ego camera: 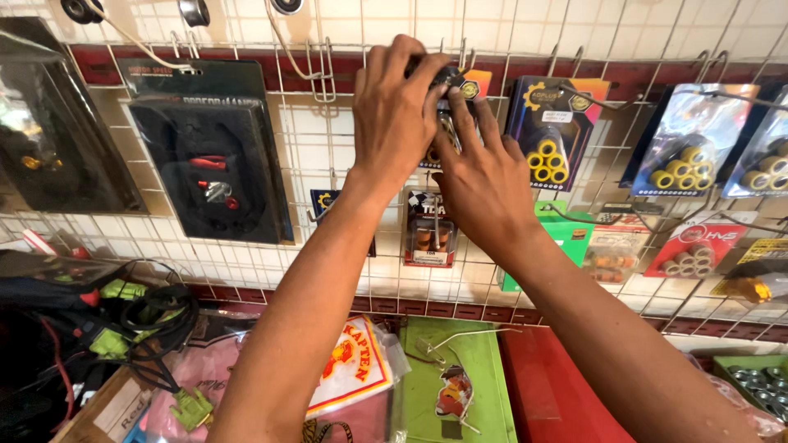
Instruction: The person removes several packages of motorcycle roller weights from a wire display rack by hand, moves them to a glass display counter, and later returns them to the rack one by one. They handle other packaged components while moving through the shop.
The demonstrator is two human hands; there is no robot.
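Note:
Both my hands are raised to a white wire grid (328, 139) on a tiled wall. My left hand (398, 111) grips the top of a small blister pack (469, 84) hanging on a hook. My right hand (484, 184) holds the same pack from below, fingers spread over its front. Most of the pack is hidden by my hands; only a dark and orange card corner shows. Just below hangs a small pack of orange rollers (429, 234).
More blister packs of yellow rollers (550, 131) (689, 152) hang to the right. A large black packaged part (209, 156) hangs at the left. Below lie a green tray (484, 385), plastic bags (357, 365), black cables with green connectors (139, 320) and a tray of bearings (755, 377).

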